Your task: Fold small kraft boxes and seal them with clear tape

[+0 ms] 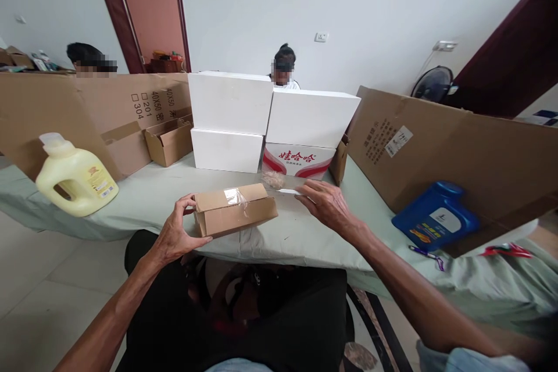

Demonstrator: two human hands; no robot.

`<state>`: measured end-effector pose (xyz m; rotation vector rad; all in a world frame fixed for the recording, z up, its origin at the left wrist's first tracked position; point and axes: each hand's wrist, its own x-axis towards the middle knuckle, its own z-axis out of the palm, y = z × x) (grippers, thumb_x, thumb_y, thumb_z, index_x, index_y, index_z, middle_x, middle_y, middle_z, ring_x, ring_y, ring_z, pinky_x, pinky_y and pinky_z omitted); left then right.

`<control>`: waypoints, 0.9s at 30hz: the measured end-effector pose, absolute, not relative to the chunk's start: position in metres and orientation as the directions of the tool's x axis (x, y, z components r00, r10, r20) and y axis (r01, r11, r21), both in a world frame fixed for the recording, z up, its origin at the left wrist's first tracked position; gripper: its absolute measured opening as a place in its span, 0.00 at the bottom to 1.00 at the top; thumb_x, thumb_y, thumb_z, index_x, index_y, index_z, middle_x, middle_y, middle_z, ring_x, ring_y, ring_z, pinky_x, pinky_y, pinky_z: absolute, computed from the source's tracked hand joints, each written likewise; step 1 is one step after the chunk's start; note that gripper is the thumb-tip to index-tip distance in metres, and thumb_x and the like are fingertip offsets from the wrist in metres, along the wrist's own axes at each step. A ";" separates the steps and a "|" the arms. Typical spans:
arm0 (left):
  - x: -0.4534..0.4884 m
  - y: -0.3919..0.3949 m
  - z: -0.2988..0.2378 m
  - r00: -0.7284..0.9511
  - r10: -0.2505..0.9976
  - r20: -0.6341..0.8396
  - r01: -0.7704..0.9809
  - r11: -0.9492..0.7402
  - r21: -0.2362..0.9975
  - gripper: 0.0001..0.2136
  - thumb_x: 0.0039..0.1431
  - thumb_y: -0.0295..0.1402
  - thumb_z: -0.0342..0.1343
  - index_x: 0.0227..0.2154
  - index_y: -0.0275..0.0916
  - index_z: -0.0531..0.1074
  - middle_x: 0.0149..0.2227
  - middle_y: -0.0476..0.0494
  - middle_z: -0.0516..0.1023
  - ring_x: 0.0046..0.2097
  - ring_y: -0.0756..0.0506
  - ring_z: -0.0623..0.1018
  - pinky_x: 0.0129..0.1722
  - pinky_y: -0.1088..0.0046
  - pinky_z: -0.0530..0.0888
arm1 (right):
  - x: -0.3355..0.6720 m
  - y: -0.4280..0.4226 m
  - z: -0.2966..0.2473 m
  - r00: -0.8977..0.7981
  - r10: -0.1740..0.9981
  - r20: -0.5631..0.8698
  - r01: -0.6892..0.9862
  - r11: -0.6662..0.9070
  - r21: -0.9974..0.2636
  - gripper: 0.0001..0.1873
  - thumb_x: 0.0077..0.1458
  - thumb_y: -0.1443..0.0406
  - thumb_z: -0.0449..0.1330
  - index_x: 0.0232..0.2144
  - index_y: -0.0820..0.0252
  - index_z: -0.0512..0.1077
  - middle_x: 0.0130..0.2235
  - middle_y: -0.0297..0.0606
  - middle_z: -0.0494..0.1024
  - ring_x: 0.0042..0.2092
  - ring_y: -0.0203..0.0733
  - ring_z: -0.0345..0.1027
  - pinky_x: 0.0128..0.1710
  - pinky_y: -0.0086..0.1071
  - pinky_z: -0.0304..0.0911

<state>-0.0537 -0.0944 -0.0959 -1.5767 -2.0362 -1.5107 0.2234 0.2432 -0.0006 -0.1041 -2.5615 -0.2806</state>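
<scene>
My left hand (176,226) grips the left end of a small brown cardboard box (238,218), fingers behind and thumb at the front lower corner. A white label and shiny clear tape lie across the box's top. To the right of the box, my right hand (322,200) is closed on the end of a thin, flat, partly white and see-through piece (288,190); its kind I cannot make out. At that piece's far end lies a crumpled, pale brownish clump (274,179), in front of the stacked boxes.
White boxes (231,102) are stacked at the back, above a red-and-white printed carton (299,161). A yellow jug (76,177) stands left, a blue bottle (436,215) leans right, near a pen (427,256). Large cardboard panels (436,145) flank the table. Two people sit beyond.
</scene>
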 end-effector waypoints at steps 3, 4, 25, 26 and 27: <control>-0.052 -0.095 -0.095 -0.446 0.644 0.622 0.778 -0.065 0.625 0.37 0.45 0.35 0.78 0.53 0.45 0.62 0.68 0.27 0.70 0.68 0.30 0.76 0.62 0.46 0.80 | 0.237 0.263 -0.064 -0.775 0.245 0.582 0.310 0.951 0.013 0.13 0.76 0.63 0.53 0.44 0.57 0.78 0.37 0.40 0.80 0.37 0.44 0.72 0.34 0.34 0.56; -0.051 -0.094 -0.095 -0.444 0.647 0.620 0.777 -0.067 0.626 0.36 0.45 0.35 0.78 0.53 0.45 0.63 0.69 0.27 0.70 0.68 0.30 0.76 0.62 0.46 0.80 | 0.240 0.268 -0.088 -0.765 0.306 0.567 0.359 0.933 -0.020 0.12 0.75 0.65 0.53 0.44 0.57 0.78 0.37 0.40 0.80 0.37 0.45 0.72 0.33 0.33 0.57; -0.049 -0.101 -0.092 -0.341 0.701 0.626 0.838 -0.075 0.541 0.33 0.49 0.34 0.77 0.56 0.45 0.68 0.71 0.28 0.67 0.74 0.30 0.69 0.68 0.44 0.75 | 0.179 0.167 -0.064 -0.770 0.026 0.638 -0.099 0.982 -0.159 0.21 0.73 0.49 0.61 0.55 0.57 0.75 0.52 0.50 0.77 0.50 0.53 0.68 0.52 0.48 0.68; -0.048 -0.102 -0.092 -0.331 0.701 0.631 0.848 -0.072 0.525 0.31 0.49 0.34 0.77 0.54 0.45 0.69 0.72 0.28 0.66 0.74 0.29 0.69 0.68 0.44 0.74 | 0.178 0.166 -0.066 -0.771 0.029 0.637 -0.085 0.986 -0.147 0.20 0.73 0.49 0.61 0.54 0.58 0.75 0.51 0.49 0.77 0.49 0.53 0.67 0.51 0.47 0.68; -0.048 -0.104 -0.093 -0.320 0.703 0.635 0.860 -0.066 0.506 0.30 0.50 0.33 0.77 0.53 0.45 0.70 0.72 0.28 0.66 0.74 0.29 0.68 0.69 0.43 0.73 | 0.178 0.166 -0.069 -0.772 0.034 0.634 -0.072 0.988 -0.140 0.18 0.73 0.50 0.61 0.52 0.58 0.75 0.51 0.49 0.77 0.48 0.53 0.67 0.50 0.46 0.67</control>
